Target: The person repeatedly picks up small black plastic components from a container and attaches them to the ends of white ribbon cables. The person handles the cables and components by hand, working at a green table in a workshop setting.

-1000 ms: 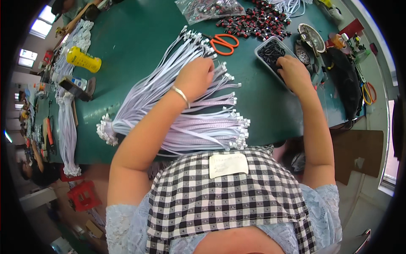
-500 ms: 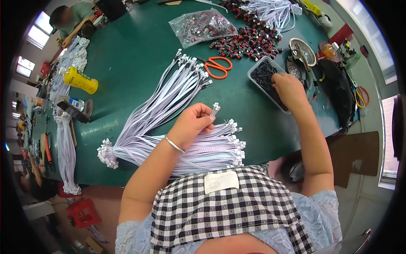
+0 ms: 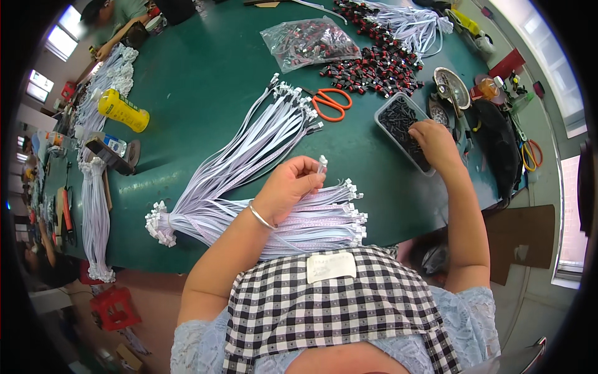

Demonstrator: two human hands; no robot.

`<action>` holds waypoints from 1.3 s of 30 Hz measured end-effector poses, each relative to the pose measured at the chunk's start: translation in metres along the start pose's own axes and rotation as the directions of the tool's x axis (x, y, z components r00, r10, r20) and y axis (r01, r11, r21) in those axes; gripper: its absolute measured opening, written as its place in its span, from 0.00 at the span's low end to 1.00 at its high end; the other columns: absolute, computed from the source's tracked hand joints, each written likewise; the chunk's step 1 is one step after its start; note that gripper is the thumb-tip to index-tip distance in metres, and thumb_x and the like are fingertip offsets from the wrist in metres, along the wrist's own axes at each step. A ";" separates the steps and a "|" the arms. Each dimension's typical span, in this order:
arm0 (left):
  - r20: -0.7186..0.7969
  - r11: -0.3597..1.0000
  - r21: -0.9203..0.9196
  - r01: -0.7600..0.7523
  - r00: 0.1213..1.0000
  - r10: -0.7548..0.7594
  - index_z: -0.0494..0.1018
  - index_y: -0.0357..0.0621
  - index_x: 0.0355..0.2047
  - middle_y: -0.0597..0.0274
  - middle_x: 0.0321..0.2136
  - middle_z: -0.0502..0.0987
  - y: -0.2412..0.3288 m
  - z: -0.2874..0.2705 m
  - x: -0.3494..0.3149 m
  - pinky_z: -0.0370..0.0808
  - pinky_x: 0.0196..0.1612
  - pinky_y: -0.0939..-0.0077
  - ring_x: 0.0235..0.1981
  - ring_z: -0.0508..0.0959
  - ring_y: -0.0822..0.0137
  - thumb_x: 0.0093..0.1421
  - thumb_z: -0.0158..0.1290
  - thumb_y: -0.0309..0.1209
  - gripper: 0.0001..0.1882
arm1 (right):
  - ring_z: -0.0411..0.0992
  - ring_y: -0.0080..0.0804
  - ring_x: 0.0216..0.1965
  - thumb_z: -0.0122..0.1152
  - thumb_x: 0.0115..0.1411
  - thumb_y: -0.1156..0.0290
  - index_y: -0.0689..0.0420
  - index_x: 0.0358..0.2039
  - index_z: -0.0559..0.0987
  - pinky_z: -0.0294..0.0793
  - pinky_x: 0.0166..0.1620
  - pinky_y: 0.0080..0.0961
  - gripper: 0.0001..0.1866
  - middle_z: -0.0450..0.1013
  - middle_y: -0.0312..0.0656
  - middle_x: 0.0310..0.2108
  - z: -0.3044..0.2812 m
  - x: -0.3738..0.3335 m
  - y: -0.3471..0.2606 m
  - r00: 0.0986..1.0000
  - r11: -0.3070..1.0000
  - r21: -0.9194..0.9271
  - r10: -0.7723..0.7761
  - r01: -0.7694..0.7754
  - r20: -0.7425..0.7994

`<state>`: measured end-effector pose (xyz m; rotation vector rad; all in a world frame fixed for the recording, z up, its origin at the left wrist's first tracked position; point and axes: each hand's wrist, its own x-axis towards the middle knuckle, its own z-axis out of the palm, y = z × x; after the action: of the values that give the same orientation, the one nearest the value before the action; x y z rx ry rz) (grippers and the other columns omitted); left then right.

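My left hand (image 3: 290, 188) pinches a white flat ribbon cable just below its small white connector (image 3: 322, 163), which points up past the fingertips. Beneath that hand lies a bundle of similar cables (image 3: 311, 219), gathered at the left end and split into two fans. The other fan (image 3: 249, 134) spreads up and to the right. My right hand (image 3: 438, 144) is over a clear plastic box (image 3: 381, 123) of short black pieces (image 3: 398, 118). Its fingertips are drawn together among them; whatever they hold is hidden.
Orange-handled scissors (image 3: 332, 105) lie beyond the cables. Farther back are a clear bag (image 3: 308, 45) and a heap of red-and-black parts (image 3: 374, 71). A metal dish (image 3: 453, 87) stands right of the box. A yellow bottle (image 3: 123, 111) stands at left, and another person (image 3: 118, 25) sits far left.
The whole view has shifted slightly, so things appear a little farther right and mostly lower. My left hand still pinches the cable, and my right hand stays at the box.
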<state>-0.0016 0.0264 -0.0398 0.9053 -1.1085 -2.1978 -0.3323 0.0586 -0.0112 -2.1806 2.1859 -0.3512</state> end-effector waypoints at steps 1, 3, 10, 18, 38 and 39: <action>0.029 0.999 0.030 -0.020 0.999 0.019 0.71 0.41 0.35 0.67 0.29 0.73 -0.001 0.000 0.000 0.70 0.35 0.83 0.30 0.72 0.77 0.55 0.56 0.23 0.08 | 0.72 0.46 0.37 0.53 0.59 0.67 0.59 0.34 0.78 0.70 0.42 0.37 0.10 0.73 0.47 0.29 0.000 -0.002 0.002 1.000 0.999 0.044 -0.008 0.008 -0.017; -0.017 0.969 0.242 -0.055 0.998 0.062 0.71 0.41 0.33 0.68 0.30 0.73 0.006 0.010 -0.004 0.69 0.34 0.84 0.30 0.72 0.78 0.54 0.57 0.24 0.07 | 0.71 0.46 0.37 0.54 0.58 0.71 0.60 0.36 0.78 0.69 0.42 0.37 0.09 0.73 0.47 0.29 -0.001 -0.004 0.003 0.999 0.993 0.116 -0.028 0.032 -0.034; -0.061 0.693 0.710 -0.126 0.969 0.239 0.71 0.41 0.33 0.72 0.26 0.72 0.017 0.015 -0.002 0.67 0.31 0.87 0.27 0.69 0.81 0.54 0.58 0.25 0.08 | 0.73 0.47 0.33 0.58 0.54 0.74 0.61 0.35 0.76 0.70 0.37 0.34 0.07 0.74 0.50 0.28 -0.020 -0.011 -0.019 0.993 0.929 0.364 0.100 -0.072 -0.058; -0.019 0.960 0.267 -0.087 0.995 0.095 0.71 0.42 0.35 0.72 0.24 0.70 0.001 0.014 0.000 0.65 0.27 0.88 0.24 0.67 0.81 0.56 0.56 0.26 0.07 | 0.73 0.27 0.32 0.60 0.53 0.78 0.62 0.34 0.76 0.71 0.36 0.22 0.07 0.75 0.40 0.29 -0.029 -0.028 -0.056 0.989 0.687 0.721 0.150 -0.095 -0.013; -0.007 0.995 0.095 -0.029 1.000 0.029 0.70 0.41 0.32 0.72 0.23 0.70 0.002 0.018 -0.006 0.59 0.22 0.90 0.20 0.63 0.84 0.56 0.56 0.25 0.05 | 0.75 0.36 0.32 0.61 0.51 0.79 0.58 0.33 0.77 0.73 0.34 0.26 0.07 0.75 0.41 0.31 0.016 -0.042 -0.148 0.929 0.581 0.728 -0.171 0.363 -0.327; -0.006 0.997 0.076 -0.026 1.000 0.027 0.71 0.40 0.32 0.71 0.25 0.71 0.002 0.017 -0.006 0.62 0.25 0.90 0.23 0.65 0.83 0.56 0.55 0.24 0.05 | 0.75 0.36 0.32 0.61 0.51 0.79 0.58 0.33 0.77 0.74 0.34 0.26 0.07 0.75 0.41 0.31 0.017 -0.040 -0.151 0.911 0.603 0.685 -0.220 0.408 -0.350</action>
<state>-0.0103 0.0377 -0.0285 0.9243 -1.2017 -2.1423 -0.1804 0.0978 -0.0055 -2.0325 1.2747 -1.3183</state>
